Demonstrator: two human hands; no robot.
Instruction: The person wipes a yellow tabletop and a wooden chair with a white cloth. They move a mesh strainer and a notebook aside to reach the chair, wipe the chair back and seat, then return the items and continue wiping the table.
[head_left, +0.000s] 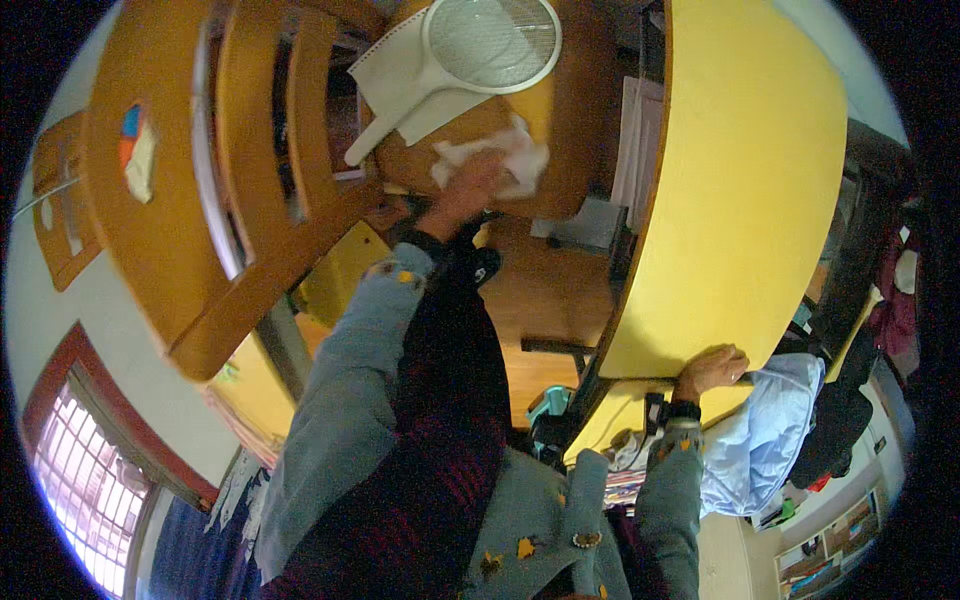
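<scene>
My left hand (472, 184), blurred, is on a crumpled white cloth (529, 161) lying on a brown wooden surface (409, 169). Its fingers are indistinct, but the cloth bunches under and around them. Just beyond, a white mesh racket (491, 45), likely an electric fly swatter, lies over a spiral-bound pad of paper (394, 67). Over at the right, my right hand (712, 369) rests at the near edge of a yellow tabletop (739, 187); whether its fingers grip the edge cannot be told. A light blue fabric item (765, 442) hangs beside it.
A slatted wooden chair back (255, 127) bearing a coloured sticker (139, 154) rises close on the left. A dark metal leg (559, 346) and a teal object (551, 403) are low between the furniture. A barred window (94, 480) is at lower left.
</scene>
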